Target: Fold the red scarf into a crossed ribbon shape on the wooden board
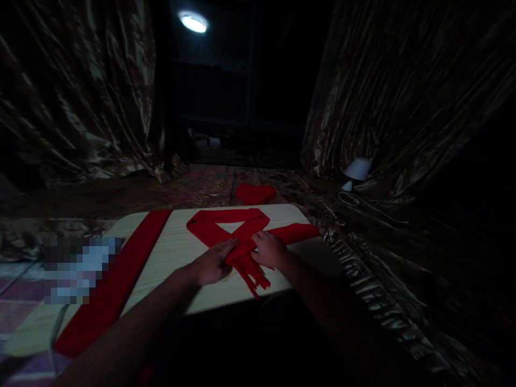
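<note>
**Red scarf crossed on a board, both hands at the crossing**

Two bare forearms are seen entering from the lower edge in dim light. The left hand (213, 263) is laid palm down on the wooden board (177, 252), its fingers stretched out and released, with the fingertips resting on the red scarf (226, 215) where its two strands cross. The right hand (269, 250) is set on the same crossing from the other side, touching the cloth; its fingers are bent over the fabric, but whether the cloth is pinched or only pressed cannot be told. Between and just below the two hands the fringed end (253, 275) of the scarf is spread over the near edge of the board.

The scarf lies in the middle of the board. Beyond the hands it is laid out as a triangular loop, and one strand is carried off to the right towards the board's edge. Along the left side of the board a separate long red band (116, 279) is laid flat, well apart from the loop.

Past the far edge of the board, a red heart-shaped piece (255, 193) is seen on a patterned cloth (201, 185). Farther right, a small white lamp (357, 169) stands near a thin cable (355, 200). Shiny curtains (403, 80) are hung at both sides, and a round light (193, 22) is seen at the top.
</note>
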`<state>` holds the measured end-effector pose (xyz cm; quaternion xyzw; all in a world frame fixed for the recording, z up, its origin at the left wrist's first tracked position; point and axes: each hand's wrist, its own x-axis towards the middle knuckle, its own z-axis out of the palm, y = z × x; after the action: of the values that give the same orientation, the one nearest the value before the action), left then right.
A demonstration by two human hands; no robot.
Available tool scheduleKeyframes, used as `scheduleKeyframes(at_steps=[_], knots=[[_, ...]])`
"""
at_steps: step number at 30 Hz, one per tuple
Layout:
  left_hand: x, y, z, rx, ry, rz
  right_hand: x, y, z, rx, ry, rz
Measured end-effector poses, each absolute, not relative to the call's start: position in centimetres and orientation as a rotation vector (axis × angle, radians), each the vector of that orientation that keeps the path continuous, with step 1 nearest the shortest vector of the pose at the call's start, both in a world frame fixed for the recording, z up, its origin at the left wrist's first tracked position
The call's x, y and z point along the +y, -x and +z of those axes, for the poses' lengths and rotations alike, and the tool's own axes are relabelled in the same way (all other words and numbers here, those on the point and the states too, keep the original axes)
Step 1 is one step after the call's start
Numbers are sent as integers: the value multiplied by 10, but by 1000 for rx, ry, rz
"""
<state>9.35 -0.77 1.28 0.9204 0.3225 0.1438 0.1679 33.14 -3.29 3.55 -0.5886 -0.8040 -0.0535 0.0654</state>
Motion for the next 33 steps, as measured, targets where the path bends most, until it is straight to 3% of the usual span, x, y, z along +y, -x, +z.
scheduleKeyframes(at_steps=[10,25,33], knots=[[-14,-104,17,1018,-2615,574,-31,-329,35,-2410,1814,-173],[-32,-148,27,1464,-2699,414,-28,-331,45,-2425,1784,-2],[-31,-152,30,1430,-2708,426,-30,-351,30,-2423,1496,149]])
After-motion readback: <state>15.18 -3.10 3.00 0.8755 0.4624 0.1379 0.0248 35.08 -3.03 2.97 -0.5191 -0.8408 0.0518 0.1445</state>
